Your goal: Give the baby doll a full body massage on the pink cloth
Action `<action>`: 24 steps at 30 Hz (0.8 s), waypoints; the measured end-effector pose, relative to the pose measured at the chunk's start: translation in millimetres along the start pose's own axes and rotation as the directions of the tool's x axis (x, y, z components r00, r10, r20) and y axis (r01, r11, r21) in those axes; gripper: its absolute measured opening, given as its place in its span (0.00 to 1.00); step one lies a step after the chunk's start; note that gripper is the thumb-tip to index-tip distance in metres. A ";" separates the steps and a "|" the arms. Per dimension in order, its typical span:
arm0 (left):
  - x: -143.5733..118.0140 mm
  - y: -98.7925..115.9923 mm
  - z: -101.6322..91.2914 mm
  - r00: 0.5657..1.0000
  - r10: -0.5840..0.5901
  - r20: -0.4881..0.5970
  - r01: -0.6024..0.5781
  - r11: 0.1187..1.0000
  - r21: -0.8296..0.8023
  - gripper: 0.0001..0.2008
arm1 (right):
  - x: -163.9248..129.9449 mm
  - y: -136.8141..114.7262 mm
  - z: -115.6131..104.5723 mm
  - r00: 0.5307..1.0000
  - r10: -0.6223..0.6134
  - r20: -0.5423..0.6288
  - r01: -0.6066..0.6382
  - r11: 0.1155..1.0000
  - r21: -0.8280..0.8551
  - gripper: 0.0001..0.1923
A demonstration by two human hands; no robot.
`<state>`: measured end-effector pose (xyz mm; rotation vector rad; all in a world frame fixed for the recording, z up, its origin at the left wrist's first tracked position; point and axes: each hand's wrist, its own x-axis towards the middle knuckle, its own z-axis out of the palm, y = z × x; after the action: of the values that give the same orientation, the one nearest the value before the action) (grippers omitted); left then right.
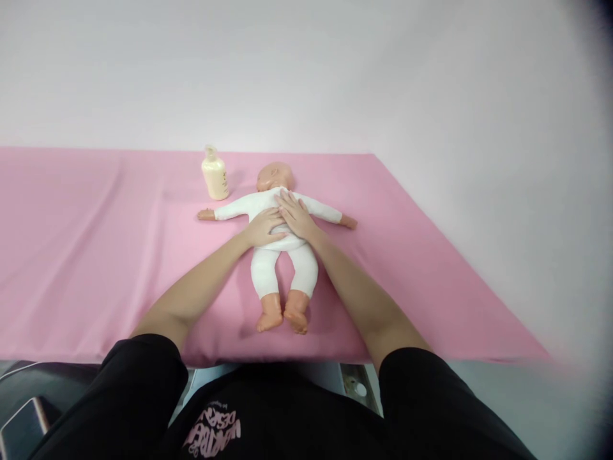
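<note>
A baby doll (264, 262) with a white cloth body lies on the pink cloth (119, 255), arms spread wide, head away from me and feet toward me. My left hand (265, 227) rests flat on its torso, fingers stretched out. Slightly higher and to the right, my right hand (295, 216) lies flat on the torso too, its fingers reaching toward the doll's chest. The fingertips of both hands come close together near the middle. Neither hand grips anything.
A bottle of pale yellow liquid (215, 176) stands left of the doll's head. Behind and to the right is a plain white wall (306, 76). A phone-like device (23, 431) lies below the table's near edge at left.
</note>
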<state>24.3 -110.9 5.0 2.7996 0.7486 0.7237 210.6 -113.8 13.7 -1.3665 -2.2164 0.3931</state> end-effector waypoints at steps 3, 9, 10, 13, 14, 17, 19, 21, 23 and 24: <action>-1.6 -4.4 2.0 0.988 -0.149 -0.046 0.149 0.989 -0.019 0.27 | 1.2 13.8 2.6 0.997 0.071 -0.035 -0.072 0.997 -0.009 0.33; -11.0 -17.7 -1.1 0.903 -0.408 -0.133 0.413 0.911 0.013 0.30 | 2.9 39.6 4.5 0.976 0.147 -0.162 -0.160 0.985 -0.068 0.34; -12.5 -20.7 -1.6 0.887 -0.433 -0.157 0.441 0.897 0.016 0.30 | 2.8 42.1 4.0 0.973 0.146 -0.180 -0.163 0.983 -0.080 0.34; -16.8 -29.1 -2.2 0.841 -0.486 -0.238 0.508 0.861 0.034 0.30 | 0.9 47.0 1.6 0.960 0.162 -0.228 -0.190 0.976 -0.107 0.32; -18.4 -31.4 -2.6 0.822 -0.503 -0.266 0.532 0.846 0.045 0.30 | -0.3 48.5 0.4 0.955 0.174 -0.242 -0.206 0.972 -0.116 0.31; -24.0 -36.8 -7.3 0.764 -0.559 -0.323 0.613 0.785 0.090 0.29 | -4.2 54.4 -3.5 0.939 0.201 -0.279 -0.251 0.955 -0.156 0.29; -28.3 -39.0 -13.8 0.729 -0.599 -0.330 0.665 0.734 0.138 0.28 | -6.5 59.0 -6.1 0.930 0.215 -0.297 -0.279 0.941 -0.192 0.28; -32.3 -40.0 -21.9 0.690 -0.646 -0.327 0.718 0.666 0.201 0.25 | -8.3 63.2 -8.6 0.919 0.242 -0.312 -0.318 0.922 -0.223 0.27; -35.4 -40.1 -29.5 0.647 -0.690 -0.325 0.763 0.593 0.259 0.24 | -9.8 66.5 -10.9 0.908 0.269 -0.322 -0.354 0.902 -0.246 0.26; -36.6 -39.8 -32.6 0.627 -0.707 -0.327 0.779 0.562 0.278 0.24 | -10.5 67.9 -11.9 0.903 0.278 -0.326 -0.368 0.894 -0.256 0.26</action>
<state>-36.5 -94.2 7.8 2.2895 2.1601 0.6865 271.7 -92.6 -12.3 -1.8485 -1.8664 -0.0502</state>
